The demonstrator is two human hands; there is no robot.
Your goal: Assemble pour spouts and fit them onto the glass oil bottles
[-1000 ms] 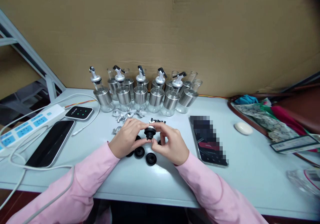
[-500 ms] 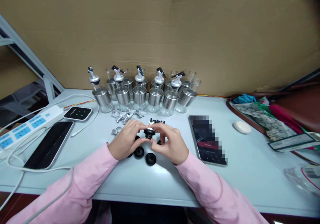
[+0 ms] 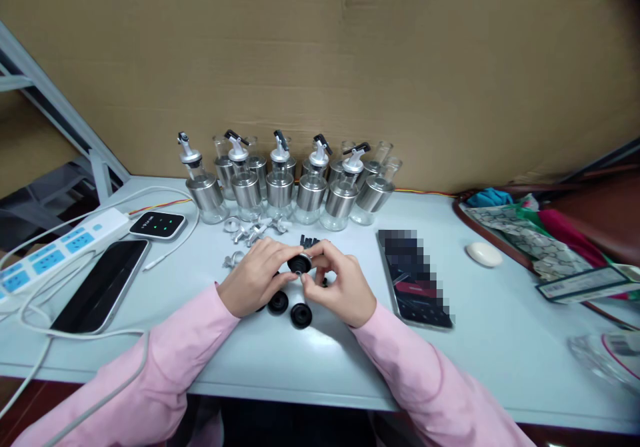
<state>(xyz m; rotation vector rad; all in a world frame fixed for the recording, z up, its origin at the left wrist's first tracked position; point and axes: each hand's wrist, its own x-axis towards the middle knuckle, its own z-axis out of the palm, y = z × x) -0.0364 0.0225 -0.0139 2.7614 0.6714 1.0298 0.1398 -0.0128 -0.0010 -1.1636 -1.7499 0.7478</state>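
Black stopper (image 3: 299, 262); pourers (image 3: 319, 158) in five bottles (image 3: 311, 198)

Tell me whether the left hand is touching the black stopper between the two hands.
Touching: the head view shows the left hand with its index fingertip against the upper edge of the black stopper.

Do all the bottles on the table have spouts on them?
No, the rightmost bottle has a bare glass neck with no spout on it.
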